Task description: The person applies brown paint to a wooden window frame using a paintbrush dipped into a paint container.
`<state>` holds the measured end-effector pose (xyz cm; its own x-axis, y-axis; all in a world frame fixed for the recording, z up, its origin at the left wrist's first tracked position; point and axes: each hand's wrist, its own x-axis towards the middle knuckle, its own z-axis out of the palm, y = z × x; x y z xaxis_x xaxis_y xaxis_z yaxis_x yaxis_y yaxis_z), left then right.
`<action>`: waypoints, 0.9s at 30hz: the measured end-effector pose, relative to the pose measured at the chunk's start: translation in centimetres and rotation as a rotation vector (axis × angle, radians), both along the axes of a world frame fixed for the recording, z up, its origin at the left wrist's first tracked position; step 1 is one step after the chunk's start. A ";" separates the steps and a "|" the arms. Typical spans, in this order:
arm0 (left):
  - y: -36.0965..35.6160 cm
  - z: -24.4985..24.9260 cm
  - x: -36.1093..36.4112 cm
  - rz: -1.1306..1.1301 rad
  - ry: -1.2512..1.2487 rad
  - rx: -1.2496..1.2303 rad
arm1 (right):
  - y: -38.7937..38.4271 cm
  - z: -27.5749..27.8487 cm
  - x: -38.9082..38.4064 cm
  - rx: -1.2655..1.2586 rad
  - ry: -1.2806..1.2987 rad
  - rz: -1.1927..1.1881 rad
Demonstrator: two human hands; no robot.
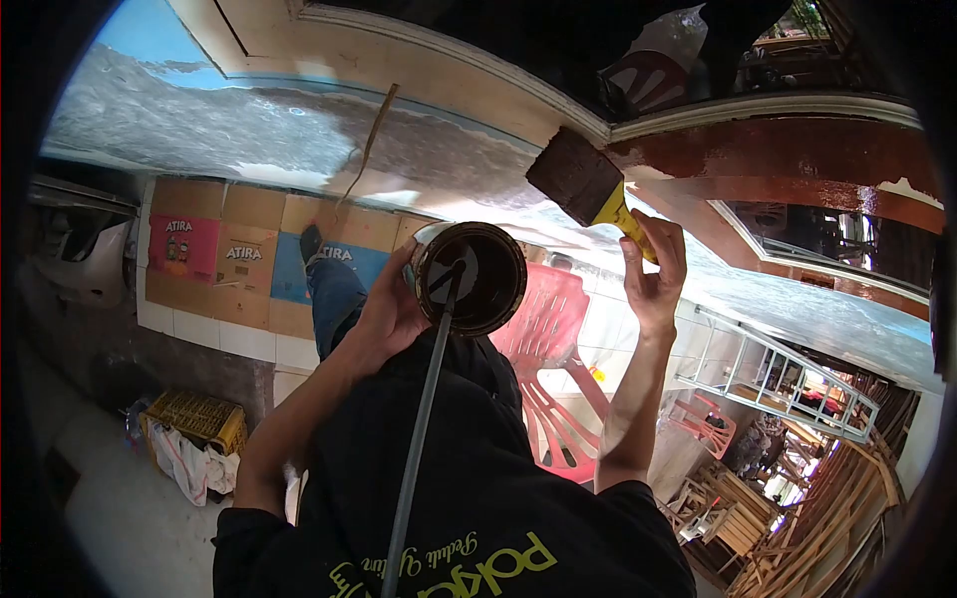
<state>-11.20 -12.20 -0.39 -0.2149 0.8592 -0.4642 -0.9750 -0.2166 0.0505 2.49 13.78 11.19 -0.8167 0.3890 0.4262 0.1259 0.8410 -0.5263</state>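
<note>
My left hand [391,311] is wrapped round the side of a paint can [517,261], its open mouth facing me and its inside coated dark brown. A thin grey rod [423,409] runs from the bottom of the view up across the can's mouth. In my right hand [655,261], raised at the right, is a wide paintbrush [609,206], gripped by its yellow handle. Its dark brown bristle end points up and left, and overlaps the pale frame near a corner. Right of the brush, a wood panel [758,149] has a glossy reddish-brown coat.
Below stands a pink plastic chair [543,314]. Cardboard sheets [249,204] line the wall base at left, near a yellow crate [194,417] with cloth. A metal ladder [773,371] and stacked timber [847,513] are at right. A brown strip [376,130] hangs against the wall.
</note>
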 end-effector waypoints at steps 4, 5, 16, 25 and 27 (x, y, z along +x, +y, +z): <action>0.0 0.0 0.0 0.002 0.000 0.000 | 0.3 0.1 -0.1 -0.015 -0.010 0.002; 0.0 0.1 0.0 0.005 0.003 -0.001 | 0.4 0.1 -0.2 -0.022 -0.008 0.005; 0.2 0.1 -0.1 0.014 -0.003 -0.011 | 0.5 0.0 -0.3 -0.017 -0.037 0.000; 0.3 -0.1 -0.1 0.014 -0.002 -0.010 | 0.8 -0.2 0.6 0.015 -0.063 -0.021; 0.3 0.0 -0.1 0.021 -0.014 -0.015 | 0.7 -0.4 0.6 0.028 -0.063 -0.027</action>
